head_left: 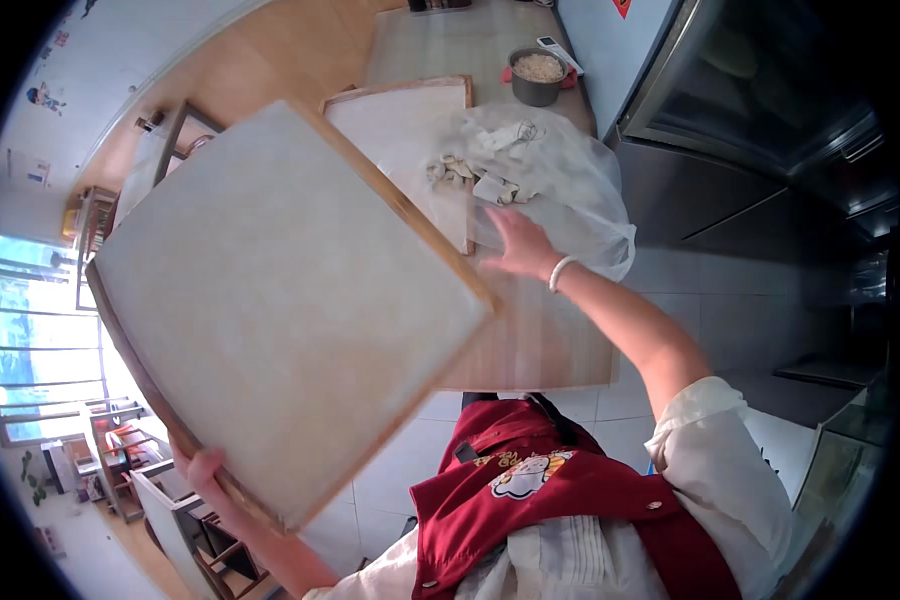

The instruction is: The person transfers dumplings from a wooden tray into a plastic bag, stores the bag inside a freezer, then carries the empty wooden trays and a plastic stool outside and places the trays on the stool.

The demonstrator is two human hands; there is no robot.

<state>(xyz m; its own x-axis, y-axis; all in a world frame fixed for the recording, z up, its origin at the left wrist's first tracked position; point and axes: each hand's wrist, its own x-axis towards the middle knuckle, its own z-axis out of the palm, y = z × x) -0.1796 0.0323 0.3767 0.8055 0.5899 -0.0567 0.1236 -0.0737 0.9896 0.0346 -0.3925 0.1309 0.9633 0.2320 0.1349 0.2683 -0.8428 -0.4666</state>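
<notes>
Because only the left hand grasps the wooden-edged board, by one edge, its broad span stretching out ahead of that hand could twist and knock the clear plastic bag just beyond the right hand, which is splayed and empty.

Glaring window left, fisheye distortion (black corners), dim right, possibly blurred

This looks like a food shop's kitchen — a pot of food on the bench, metal cabinet, red apron.
</notes>
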